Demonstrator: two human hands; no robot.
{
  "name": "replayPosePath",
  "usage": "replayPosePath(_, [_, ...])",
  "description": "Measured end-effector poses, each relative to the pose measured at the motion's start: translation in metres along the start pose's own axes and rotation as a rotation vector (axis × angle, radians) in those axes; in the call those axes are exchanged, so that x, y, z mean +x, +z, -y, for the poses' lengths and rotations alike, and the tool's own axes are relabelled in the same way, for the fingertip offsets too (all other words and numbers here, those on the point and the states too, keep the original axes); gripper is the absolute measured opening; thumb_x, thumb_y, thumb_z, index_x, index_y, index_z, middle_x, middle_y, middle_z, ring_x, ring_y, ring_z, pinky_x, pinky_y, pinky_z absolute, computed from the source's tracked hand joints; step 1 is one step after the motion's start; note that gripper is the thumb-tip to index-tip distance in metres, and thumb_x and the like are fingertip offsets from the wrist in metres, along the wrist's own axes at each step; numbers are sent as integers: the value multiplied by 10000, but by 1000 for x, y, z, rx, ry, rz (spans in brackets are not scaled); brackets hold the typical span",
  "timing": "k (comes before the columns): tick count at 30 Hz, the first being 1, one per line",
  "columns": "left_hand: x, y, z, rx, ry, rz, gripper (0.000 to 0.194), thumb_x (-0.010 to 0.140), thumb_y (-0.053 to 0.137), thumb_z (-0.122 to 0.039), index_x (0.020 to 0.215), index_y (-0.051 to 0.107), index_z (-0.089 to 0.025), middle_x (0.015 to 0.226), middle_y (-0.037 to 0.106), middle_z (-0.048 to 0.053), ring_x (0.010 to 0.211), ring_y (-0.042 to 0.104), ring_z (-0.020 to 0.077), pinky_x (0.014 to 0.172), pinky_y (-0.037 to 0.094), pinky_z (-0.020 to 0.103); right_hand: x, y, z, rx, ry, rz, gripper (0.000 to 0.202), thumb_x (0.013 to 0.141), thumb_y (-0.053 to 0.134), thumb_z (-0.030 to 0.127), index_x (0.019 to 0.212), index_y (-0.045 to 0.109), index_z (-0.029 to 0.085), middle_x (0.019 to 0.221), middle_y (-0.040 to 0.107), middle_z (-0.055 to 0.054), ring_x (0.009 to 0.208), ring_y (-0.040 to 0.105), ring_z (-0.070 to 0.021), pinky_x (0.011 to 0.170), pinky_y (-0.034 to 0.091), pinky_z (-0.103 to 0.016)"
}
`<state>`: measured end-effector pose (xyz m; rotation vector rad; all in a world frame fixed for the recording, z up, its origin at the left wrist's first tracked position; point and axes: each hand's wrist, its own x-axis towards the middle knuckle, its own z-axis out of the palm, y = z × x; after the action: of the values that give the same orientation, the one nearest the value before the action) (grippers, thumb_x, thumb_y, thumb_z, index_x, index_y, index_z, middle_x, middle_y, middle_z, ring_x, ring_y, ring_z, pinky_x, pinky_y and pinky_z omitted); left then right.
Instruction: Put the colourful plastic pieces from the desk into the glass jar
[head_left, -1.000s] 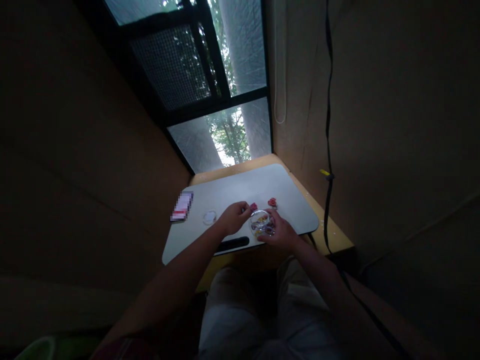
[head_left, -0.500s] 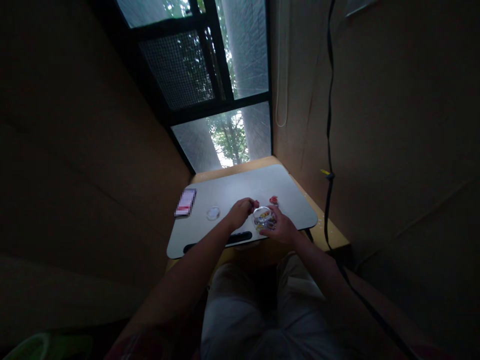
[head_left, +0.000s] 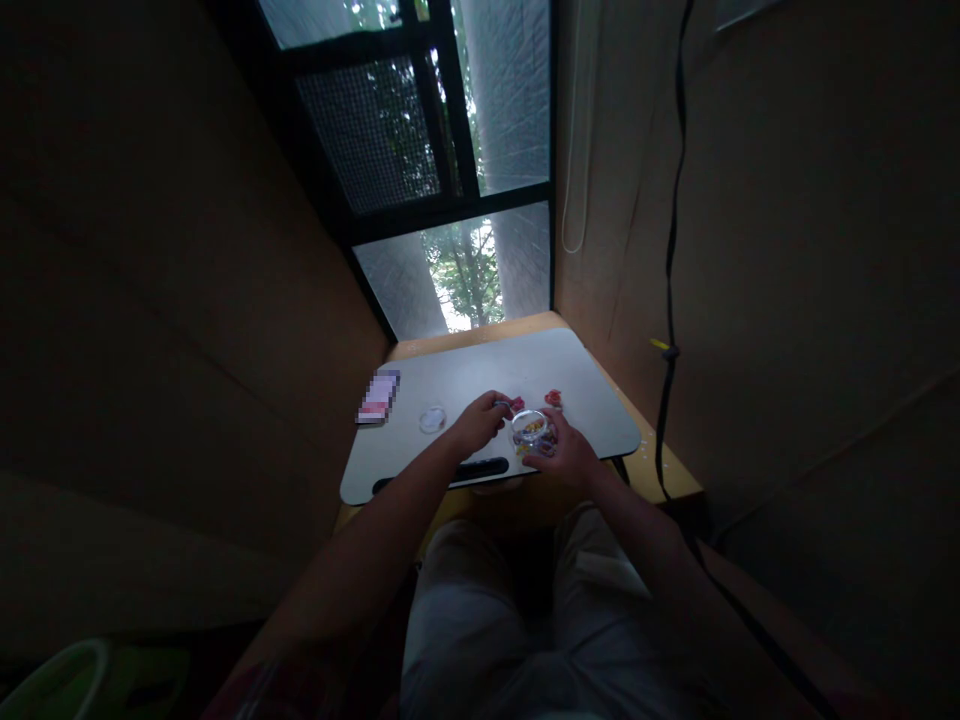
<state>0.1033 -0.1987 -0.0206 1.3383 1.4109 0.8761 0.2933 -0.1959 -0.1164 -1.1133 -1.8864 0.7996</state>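
Note:
My right hand (head_left: 568, 452) is wrapped around the right side of a clear round jar (head_left: 531, 424), near the front edge of a white lap table (head_left: 480, 375). Small colourful pieces, yellow and orange among them, show inside it. To the left of the jar's mouth, my left hand (head_left: 480, 422) is closed in a pinch, and a thin pale bit shows at its fingers, too small to name. Just beyond those fingertips is a small red piece (head_left: 517, 403); whether it is held I cannot tell. Another small red item (head_left: 553, 398) lies on the tabletop behind my right hand.
A clear round lid (head_left: 433, 419) lies left of my hands. Farther left is a phone (head_left: 379, 396) with its screen lit. A dark slot (head_left: 484, 468) runs along the table's front edge. A black cord (head_left: 670, 300) hangs at the right, and a window (head_left: 465, 265) stands behind.
The small red piece now shows more plainly past my left fingertips, which sit slightly farther from the jar's rim. My right hand keeps its hold on the jar. The whole view has shifted slightly.

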Motion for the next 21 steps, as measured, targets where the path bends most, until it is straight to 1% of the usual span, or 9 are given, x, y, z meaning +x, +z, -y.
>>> replayPosePath(3, [4,2,5,36,22,-38,154,803,549,-331,827,515,-183,701,557,-23,565,438,76,534,358,203,0,0,0,8,8,7,789,607,821,426,1268,434,239,1009,681,-52,832,679,-220,723,541,-326])
replayPosePath(5, [7,3,7,89,67,-82,213,792,583,-380,800,508,-180,662,528,-36,574,441,85,553,374,216,0,1,0,-2,10,12,789,612,818,429,1271,432,233,1006,685,-56,828,682,-223,717,541,-326])
replayPosePath(8, [10,4,9,228,145,-106,224,781,606,-383,782,531,-173,669,547,-34,622,475,101,599,397,235,0,0,0,-16,7,10,805,609,819,439,1281,433,223,1013,689,-64,848,685,-236,731,542,-337])
replayPosePath(11, [10,5,6,374,171,-82,160,784,599,-320,806,577,-163,738,607,-19,689,520,112,666,425,247,0,0,0,-11,4,14,814,609,817,454,1287,432,222,1008,692,-61,863,686,-242,743,543,-345])
replayPosePath(13, [10,7,2,415,167,-68,143,779,599,-288,837,605,-157,797,643,-5,725,543,117,699,440,250,1,1,-1,0,-2,17,818,608,819,461,1289,429,226,1021,691,-64,871,687,-243,751,544,-348])
replayPosePath(17, [8,10,-3,390,164,-5,173,762,587,-240,898,645,-150,862,678,19,766,577,134,726,469,256,1,3,-5,21,4,9,833,598,834,439,1296,423,243,1029,694,-66,877,689,-247,759,548,-357])
replayPosePath(19, [7,9,-5,365,176,38,206,778,521,-213,903,669,-142,861,681,33,786,587,142,745,476,259,1,4,-6,25,6,6,842,598,838,429,1302,416,243,1043,693,-68,882,689,-246,768,549,-359])
replayPosePath(21, [7,8,-6,345,182,81,289,793,430,-185,905,691,-133,846,680,44,791,594,146,750,479,259,1,4,-7,17,0,8,846,601,837,434,1306,412,237,1068,686,-74,891,688,-243,780,547,-359])
